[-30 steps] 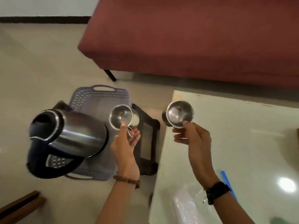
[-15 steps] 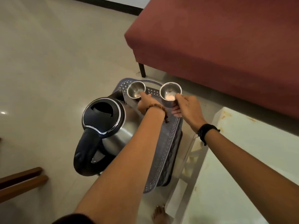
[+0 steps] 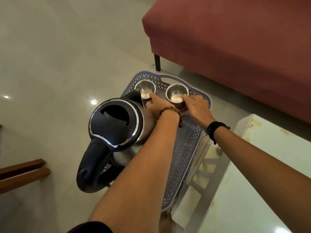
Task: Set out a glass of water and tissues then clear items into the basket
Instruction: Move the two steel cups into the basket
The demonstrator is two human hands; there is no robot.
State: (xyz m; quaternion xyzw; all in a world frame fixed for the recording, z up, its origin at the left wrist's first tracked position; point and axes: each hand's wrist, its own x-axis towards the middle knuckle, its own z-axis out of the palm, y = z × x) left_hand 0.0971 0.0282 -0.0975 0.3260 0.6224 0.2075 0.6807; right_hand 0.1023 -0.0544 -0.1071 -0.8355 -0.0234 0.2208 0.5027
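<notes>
I note a red sofa [image 3: 235,47] at far right and a pale table [image 3: 262,182] at near right. Between them, the grey-blue basket [image 3: 186,148] sits low on the floor, holding the steel kettle [image 3: 117,125] at its left. My left hand [image 3: 158,105] grips the left steel cup [image 3: 145,89]; my right hand [image 3: 196,106] grips the right steel cup [image 3: 176,93]. Both cups stand upright at the basket's far end.

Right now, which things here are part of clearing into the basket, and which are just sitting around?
Part of the job:
- left steel cup, in left hand
- right steel cup, in right hand
- kettle, in the basket
- basket

Just around:
- red sofa
- glass table
- wooden pieces on the floor
</notes>
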